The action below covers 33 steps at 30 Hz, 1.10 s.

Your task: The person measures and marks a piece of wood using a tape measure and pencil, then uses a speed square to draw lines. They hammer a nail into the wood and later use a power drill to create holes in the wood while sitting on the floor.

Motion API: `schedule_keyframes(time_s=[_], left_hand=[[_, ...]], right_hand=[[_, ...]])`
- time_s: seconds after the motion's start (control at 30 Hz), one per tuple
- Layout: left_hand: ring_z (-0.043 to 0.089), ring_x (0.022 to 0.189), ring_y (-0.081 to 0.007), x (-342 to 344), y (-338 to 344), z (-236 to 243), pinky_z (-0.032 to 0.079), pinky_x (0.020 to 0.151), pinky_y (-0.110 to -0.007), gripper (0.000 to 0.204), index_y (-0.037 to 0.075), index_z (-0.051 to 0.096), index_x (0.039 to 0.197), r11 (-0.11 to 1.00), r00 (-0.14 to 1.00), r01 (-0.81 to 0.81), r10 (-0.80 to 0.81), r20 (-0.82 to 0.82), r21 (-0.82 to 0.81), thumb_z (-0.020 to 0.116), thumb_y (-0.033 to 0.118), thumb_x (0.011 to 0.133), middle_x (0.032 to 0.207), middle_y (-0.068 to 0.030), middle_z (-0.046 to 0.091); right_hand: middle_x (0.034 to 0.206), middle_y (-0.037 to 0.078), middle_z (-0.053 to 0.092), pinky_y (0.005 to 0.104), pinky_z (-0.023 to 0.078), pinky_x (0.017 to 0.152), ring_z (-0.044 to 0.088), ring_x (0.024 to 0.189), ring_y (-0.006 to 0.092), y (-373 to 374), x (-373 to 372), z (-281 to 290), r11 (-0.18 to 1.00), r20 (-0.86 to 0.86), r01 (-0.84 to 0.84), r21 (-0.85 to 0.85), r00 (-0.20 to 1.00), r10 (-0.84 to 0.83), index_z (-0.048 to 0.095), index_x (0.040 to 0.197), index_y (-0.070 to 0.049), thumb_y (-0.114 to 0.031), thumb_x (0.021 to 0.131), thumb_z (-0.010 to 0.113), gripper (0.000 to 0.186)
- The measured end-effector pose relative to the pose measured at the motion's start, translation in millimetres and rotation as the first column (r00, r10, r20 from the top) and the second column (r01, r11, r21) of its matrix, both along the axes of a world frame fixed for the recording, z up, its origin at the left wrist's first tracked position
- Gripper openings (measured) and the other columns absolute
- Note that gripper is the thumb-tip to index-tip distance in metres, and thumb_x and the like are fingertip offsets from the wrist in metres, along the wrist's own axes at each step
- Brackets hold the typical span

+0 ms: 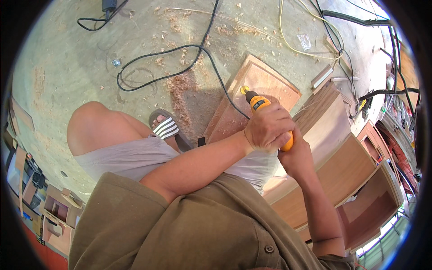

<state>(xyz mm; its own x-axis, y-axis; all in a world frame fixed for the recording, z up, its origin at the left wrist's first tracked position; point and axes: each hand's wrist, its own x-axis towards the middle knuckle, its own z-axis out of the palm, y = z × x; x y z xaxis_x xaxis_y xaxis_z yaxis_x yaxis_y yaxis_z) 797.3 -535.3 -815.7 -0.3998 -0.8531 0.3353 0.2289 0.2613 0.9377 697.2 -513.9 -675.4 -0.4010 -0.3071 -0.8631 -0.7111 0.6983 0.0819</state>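
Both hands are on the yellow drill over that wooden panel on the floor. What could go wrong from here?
1. The drill's black cord loops across the floor close to the sandalled foot; it might snag or trip.
2. The wooden panel lies loose with no clamp visible, so it may shift under the yellow drill.
3. The left hand and right hand crowd one handle, and the foot is nearly bare: a slip could hurt.
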Motion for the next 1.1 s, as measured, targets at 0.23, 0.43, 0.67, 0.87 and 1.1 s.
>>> schedule_keyframes(time_s=[0.23, 0.43, 0.67, 0.87, 1.1], left_hand=[[0.058, 0.076, -0.0304, 0.9, -1.1, -0.3, 0.049, 0.075, -0.041, 0.027, 0.01, 0.066, 0.085, 1.0, 1.0, 0.006, -0.006, 0.0, 0.0, 0.059, 0.035, 0.092, 0.08, -0.0077, 0.062], [0.059, 0.076, -0.0298, 1.4, -0.3, -0.2, 0.049, 0.075, -0.041, 0.029, 0.01, 0.066, 0.085, 1.0, 1.0, -0.003, 0.003, -0.003, -0.012, 0.058, 0.036, 0.093, 0.081, -0.0077, 0.063], [0.059, 0.077, -0.0304, 2.4, -1.4, -0.1, 0.049, 0.075, -0.041, 0.029, 0.01, 0.066, 0.085, 1.0, 1.0, 0.002, -0.002, 0.004, 0.0, 0.058, 0.037, 0.093, 0.081, -0.008, 0.063], [0.06, 0.077, -0.031, 5.7, -2.8, 1.0, 0.049, 0.075, -0.042, 0.03, 0.009, 0.066, 0.086, 0.999, 0.999, 0.033, -0.033, 0.009, -0.005, 0.057, 0.037, 0.094, 0.081, -0.0084, 0.063], [0.06, 0.076, -0.0306, 5.4, -3.2, 0.9, 0.049, 0.075, -0.042, 0.03, 0.009, 0.066, 0.086, 1.0, 1.0, 0.021, -0.021, -0.01, -0.006, 0.057, 0.036, 0.094, 0.081, -0.0084, 0.064]], right_hand=[[0.109, 0.026, 0.07, 0.0491, 0.053, 0.087, 0.065, 0.107, 0.0474, 0.2, 0.6, 1.9, 0.998, 0.035, 0.051, -0.045, 0.998, -0.05, 0.045, 0.14, -0.012, -0.01, 0.087, 0.065, 0.058], [0.111, 0.027, 0.07, 0.0487, 0.053, 0.088, 0.065, 0.108, 0.0473, 1.4, 1.6, 2.4, 0.998, 0.03, 0.052, -0.021, 0.998, -0.051, 0.044, 0.141, -0.012, -0.01, 0.086, 0.065, 0.059], [0.11, 0.028, 0.07, 0.0502, 0.053, 0.088, 0.064, 0.107, 0.0487, 0.8, 1.6, 1.2, 0.999, 0.021, 0.034, -0.023, 0.999, -0.033, 0.044, 0.142, -0.012, -0.009, 0.085, 0.065, 0.06], [0.109, 0.028, 0.07, 0.051, 0.053, 0.088, 0.064, 0.106, 0.0491, 0.0, 2.2, 1.1, 1.0, 0.017, 0.027, 0.003, 0.999, -0.027, 0.044, 0.141, -0.012, -0.009, 0.085, 0.064, 0.06], [0.108, 0.028, 0.07, 0.0516, 0.053, 0.088, 0.065, 0.105, 0.0487, -2.1, 3.7, 1.7, 1.0, 0.0, 0.022, 0.019, 1.0, -0.022, 0.043, 0.142, -0.012, -0.009, 0.085, 0.065, 0.062]])
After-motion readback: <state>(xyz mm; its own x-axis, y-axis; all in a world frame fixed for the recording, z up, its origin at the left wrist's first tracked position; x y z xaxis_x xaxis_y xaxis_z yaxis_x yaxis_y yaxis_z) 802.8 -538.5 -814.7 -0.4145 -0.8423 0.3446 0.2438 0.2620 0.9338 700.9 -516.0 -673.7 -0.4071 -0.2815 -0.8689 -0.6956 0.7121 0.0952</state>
